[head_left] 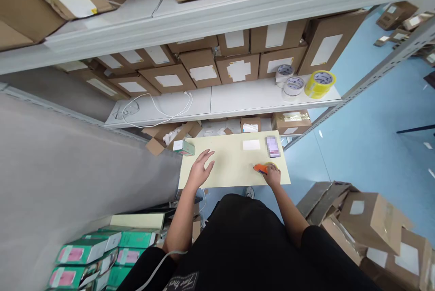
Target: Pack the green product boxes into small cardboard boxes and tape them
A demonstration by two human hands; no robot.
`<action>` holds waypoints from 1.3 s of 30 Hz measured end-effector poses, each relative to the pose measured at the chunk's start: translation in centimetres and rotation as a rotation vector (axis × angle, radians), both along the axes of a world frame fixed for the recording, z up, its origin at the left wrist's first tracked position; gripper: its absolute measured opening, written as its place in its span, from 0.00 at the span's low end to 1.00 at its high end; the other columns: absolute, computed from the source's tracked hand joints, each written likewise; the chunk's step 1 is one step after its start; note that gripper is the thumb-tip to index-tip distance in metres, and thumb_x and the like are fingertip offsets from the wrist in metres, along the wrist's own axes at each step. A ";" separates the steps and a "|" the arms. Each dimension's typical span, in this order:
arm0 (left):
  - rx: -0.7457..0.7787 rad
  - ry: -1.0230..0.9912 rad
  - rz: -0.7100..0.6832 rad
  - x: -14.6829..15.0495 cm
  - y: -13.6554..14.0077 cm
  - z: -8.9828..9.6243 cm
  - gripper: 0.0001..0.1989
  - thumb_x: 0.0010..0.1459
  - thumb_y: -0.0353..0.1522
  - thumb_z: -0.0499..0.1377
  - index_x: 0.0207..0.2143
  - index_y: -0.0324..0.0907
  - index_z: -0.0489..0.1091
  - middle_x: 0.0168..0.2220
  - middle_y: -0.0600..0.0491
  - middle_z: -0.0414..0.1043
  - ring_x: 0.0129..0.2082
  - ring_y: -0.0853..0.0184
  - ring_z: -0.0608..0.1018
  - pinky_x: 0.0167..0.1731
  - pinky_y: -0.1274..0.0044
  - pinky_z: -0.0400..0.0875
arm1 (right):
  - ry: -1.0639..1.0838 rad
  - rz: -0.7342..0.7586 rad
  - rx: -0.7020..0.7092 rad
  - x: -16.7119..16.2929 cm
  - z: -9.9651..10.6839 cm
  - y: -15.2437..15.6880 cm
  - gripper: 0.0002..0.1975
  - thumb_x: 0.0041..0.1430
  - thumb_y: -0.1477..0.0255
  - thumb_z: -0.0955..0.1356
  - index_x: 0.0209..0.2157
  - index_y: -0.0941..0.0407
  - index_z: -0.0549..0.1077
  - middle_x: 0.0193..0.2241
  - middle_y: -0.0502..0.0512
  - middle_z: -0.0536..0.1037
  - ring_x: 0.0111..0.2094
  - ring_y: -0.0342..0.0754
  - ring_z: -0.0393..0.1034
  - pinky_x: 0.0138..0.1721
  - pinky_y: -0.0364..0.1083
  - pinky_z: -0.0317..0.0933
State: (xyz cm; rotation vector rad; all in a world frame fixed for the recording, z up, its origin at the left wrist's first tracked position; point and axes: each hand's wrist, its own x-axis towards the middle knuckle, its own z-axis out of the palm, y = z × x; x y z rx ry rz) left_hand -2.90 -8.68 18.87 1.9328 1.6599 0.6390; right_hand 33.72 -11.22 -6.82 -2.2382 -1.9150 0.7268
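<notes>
On the right part of the pale yellow tabletop (pixel 234 164), my right hand (pixel 273 176) is closed around an orange tape dispenser (pixel 260 168), with a yellowish tape roll partly hidden under the hand. My left hand (pixel 200 171) hovers over the left part of the tabletop, fingers spread and holding nothing. Just left of it, a small green and white box (pixel 184 147) rests at the tabletop's left edge. A white paper label (pixel 251 145) lies toward the back, beside a phone-like rectangle (pixel 273 146) whose surface is blurred.
A shelf (pixel 238 96) beyond the table bears a white cable (pixel 159 112), white tape rolls (pixel 293 86) and yellow tape (pixel 319 83). Cardboard boxes (pixel 204 72) line it. Green boxes (pixel 81 251) are stacked at lower left, and cartons (pixel 370 218) at lower right. A metal post (pixel 377 69) stands right.
</notes>
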 end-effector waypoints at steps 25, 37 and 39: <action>0.118 -0.078 0.641 -23.6 -26.0 -4.0 0.24 0.68 0.37 0.56 0.65 0.46 0.68 0.69 0.45 0.64 0.69 0.56 0.67 0.69 0.60 0.63 | 0.652 0.599 0.386 -37.7 19.0 -1.7 0.33 0.66 0.60 0.67 0.70 0.51 0.61 0.68 0.64 0.65 0.67 0.60 0.61 0.61 0.63 0.65; 0.161 -0.064 1.133 -30.1 -45.3 -2.6 0.25 0.68 0.37 0.55 0.66 0.46 0.67 0.69 0.45 0.63 0.69 0.55 0.67 0.68 0.59 0.63 | 0.732 1.221 0.227 -55.4 19.8 -15.3 0.33 0.66 0.63 0.67 0.70 0.54 0.63 0.67 0.64 0.68 0.69 0.59 0.59 0.69 0.62 0.56; 0.167 -0.059 1.220 -29.2 -47.6 -2.2 0.25 0.68 0.37 0.55 0.66 0.46 0.66 0.69 0.45 0.63 0.69 0.55 0.66 0.68 0.59 0.63 | 0.759 1.334 0.182 -57.2 20.1 -17.5 0.33 0.65 0.64 0.67 0.70 0.55 0.62 0.67 0.64 0.68 0.69 0.59 0.59 0.70 0.62 0.56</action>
